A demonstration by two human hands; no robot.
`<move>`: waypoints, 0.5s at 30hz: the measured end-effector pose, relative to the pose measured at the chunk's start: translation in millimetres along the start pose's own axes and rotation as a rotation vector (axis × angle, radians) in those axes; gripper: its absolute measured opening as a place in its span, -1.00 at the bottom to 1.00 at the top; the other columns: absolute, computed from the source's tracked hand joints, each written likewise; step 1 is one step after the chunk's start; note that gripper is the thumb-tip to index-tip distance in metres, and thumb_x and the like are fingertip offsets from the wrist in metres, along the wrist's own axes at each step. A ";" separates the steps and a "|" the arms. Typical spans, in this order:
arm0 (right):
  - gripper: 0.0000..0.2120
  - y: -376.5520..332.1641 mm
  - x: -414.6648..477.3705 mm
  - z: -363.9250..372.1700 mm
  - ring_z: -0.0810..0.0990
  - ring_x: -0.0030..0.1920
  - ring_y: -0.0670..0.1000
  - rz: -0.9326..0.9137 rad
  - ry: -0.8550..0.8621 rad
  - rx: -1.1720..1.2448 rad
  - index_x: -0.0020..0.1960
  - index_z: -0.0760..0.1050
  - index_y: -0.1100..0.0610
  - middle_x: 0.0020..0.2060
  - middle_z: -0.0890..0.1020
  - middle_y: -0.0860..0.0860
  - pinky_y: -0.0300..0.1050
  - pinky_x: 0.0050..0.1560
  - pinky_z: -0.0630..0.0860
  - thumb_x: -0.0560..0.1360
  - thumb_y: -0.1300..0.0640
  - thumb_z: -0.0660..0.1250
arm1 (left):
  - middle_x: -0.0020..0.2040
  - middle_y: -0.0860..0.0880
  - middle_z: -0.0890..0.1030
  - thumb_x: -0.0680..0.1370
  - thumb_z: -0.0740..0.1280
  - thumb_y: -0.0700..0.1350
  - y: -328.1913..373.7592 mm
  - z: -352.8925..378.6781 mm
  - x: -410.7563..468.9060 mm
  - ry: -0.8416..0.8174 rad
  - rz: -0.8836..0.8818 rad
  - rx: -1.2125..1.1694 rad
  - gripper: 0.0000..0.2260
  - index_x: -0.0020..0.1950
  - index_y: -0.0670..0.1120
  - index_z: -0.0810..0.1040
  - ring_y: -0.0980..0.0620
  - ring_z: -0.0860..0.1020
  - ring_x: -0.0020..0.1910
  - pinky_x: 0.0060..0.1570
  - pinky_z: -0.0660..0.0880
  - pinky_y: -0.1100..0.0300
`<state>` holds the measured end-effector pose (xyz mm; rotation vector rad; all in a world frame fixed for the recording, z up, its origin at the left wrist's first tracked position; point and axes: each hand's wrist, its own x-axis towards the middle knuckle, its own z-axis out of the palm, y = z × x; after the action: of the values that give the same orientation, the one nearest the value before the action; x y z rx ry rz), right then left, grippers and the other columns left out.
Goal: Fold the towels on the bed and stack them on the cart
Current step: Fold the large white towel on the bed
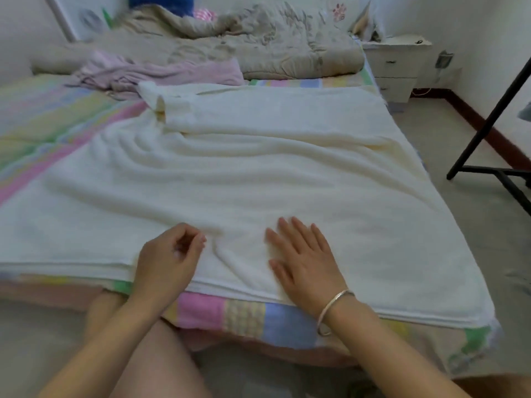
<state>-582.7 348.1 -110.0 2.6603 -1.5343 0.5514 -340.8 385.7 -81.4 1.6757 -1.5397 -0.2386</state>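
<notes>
A cream towel [244,173] lies spread and rippled across the striped bed [51,119], doubled along its near edge. Right hand [304,259] presses it flat, fingers straight; left hand [169,259] curled, seemingly empty.

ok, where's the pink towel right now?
Head view: the pink towel lies crumpled far left on the bed, just beyond the white towel and in front of the beige quilt.
</notes>
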 end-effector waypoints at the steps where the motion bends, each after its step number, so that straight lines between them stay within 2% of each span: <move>1: -0.54 -7.6 3.8 0.8 0.42 0.38 0.17 -0.038 0.027 0.040 0.35 0.48 0.02 0.36 0.48 0.09 0.10 0.35 0.16 0.54 -0.10 0.07 | -0.23 0.12 0.62 0.54 0.39 -0.16 -12.9 -11.4 0.9 0.048 0.021 0.037 -0.88 -0.16 0.01 0.56 0.18 0.56 -0.19 -0.15 0.45 0.29; 3: -0.63 -24.5 12.6 1.5 0.44 0.36 0.15 -0.136 0.082 0.132 0.27 0.53 -0.03 0.33 0.51 0.05 0.06 0.36 0.26 0.54 -0.08 0.15 | -0.11 0.05 0.60 0.55 0.31 -0.15 -39.2 -35.0 1.5 0.106 0.067 0.130 -0.93 -0.06 -0.04 0.59 0.11 0.52 -0.07 -0.04 0.39 0.29; 5: -0.72 -37.2 18.4 2.0 0.48 0.26 0.10 -0.233 0.135 0.191 0.19 0.57 -0.06 0.25 0.54 0.00 -0.04 0.25 0.36 0.53 -0.05 0.24 | -0.02 0.00 0.59 0.47 0.19 -0.21 -61.5 -51.7 0.2 0.144 0.108 0.229 -0.77 0.02 -0.11 0.60 0.02 0.49 0.01 0.05 0.36 0.24; 9: -0.77 -70.3 31.6 7.9 0.52 0.02 0.05 -0.351 0.180 0.177 0.06 0.62 -0.05 0.03 0.58 -0.04 -0.11 -0.05 0.41 0.46 -0.10 0.35 | 0.08 -0.05 0.59 0.35 0.10 -0.31 -97.9 -80.6 -8.0 0.220 0.078 0.309 -0.58 0.11 -0.15 0.58 -0.08 0.48 0.09 0.13 0.37 0.15; 15: -0.66 -96.9 49.0 19.2 0.47 -0.11 0.02 -0.296 0.157 0.167 -0.11 0.61 0.00 -0.16 0.55 -0.08 -0.11 -0.20 0.43 0.35 -0.26 0.35 | 0.12 0.00 0.56 0.38 0.12 -0.28 -120.2 -92.4 -12.5 0.167 0.111 0.277 -0.61 0.13 -0.12 0.57 -0.02 0.49 0.14 0.18 0.41 0.14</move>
<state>-473.3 353.5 -97.7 2.8110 -1.0719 0.8756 -196.4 426.0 -107.4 1.7634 -1.5869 0.1780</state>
